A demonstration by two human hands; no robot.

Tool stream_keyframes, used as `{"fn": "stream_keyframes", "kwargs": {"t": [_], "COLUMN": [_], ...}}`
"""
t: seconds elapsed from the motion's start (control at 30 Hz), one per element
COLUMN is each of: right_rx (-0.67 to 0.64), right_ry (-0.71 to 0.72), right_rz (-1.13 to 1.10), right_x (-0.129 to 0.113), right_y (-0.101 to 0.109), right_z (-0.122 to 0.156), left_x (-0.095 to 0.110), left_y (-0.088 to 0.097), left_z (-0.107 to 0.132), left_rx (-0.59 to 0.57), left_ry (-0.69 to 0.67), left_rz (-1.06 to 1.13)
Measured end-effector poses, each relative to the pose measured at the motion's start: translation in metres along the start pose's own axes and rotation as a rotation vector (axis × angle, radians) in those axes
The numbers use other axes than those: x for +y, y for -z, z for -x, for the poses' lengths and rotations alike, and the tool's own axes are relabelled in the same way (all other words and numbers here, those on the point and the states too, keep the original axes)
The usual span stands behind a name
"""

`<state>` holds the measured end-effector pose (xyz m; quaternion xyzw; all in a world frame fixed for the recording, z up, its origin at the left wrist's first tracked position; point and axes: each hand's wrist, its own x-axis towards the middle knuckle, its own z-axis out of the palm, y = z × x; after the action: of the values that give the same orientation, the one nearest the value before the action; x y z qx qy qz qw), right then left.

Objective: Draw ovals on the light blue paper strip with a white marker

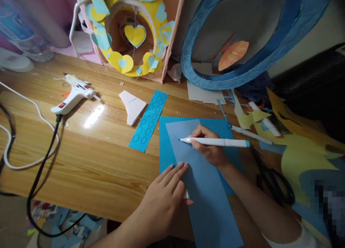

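My right hand (207, 147) is closed around a white marker (226, 142) with a teal end, its tip touching a light blue paper strip (207, 197). Faint round outlines show near the tip. My left hand (167, 194) lies with fingers stretched out over the strip's left edge. A small white edge (186, 194) shows by its thumb; I cannot tell what it is or whether it is held. Under the strip lies a brighter blue sheet (167, 143). Left of it is a blue strip (148, 120) covered with drawn ovals.
A white glue gun (74, 95) with a black cord lies at left. White foam (132, 107) is near the oval strip. Black scissors (275, 183), another marker (250, 134) and yellow scraps lie at right. A heart-covered yellow ring (126, 63) and a blue ring (188, 57) stand behind.
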<state>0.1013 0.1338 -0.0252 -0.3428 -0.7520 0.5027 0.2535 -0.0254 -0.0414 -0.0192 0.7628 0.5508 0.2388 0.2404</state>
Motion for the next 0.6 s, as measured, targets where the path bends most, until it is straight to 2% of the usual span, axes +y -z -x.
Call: {"fn": "stream_keyframes", "kwargs": {"t": [0.17,0.6], "right_rx": [0.06,0.061], "right_ry": [0.008,0.063], "right_rz": [-0.014,0.02], "right_x": [0.0027,0.0028], "right_y": [-0.0009,-0.0011], "right_z": [-0.0001,0.002], "left_x": [0.0008,0.0008], "left_y": [-0.0013,-0.0004], "left_z": [-0.0002,0.0002], "left_rx": [0.001,0.024], "left_ry": [-0.001,-0.007], "left_rz": [-0.002,-0.007]}}
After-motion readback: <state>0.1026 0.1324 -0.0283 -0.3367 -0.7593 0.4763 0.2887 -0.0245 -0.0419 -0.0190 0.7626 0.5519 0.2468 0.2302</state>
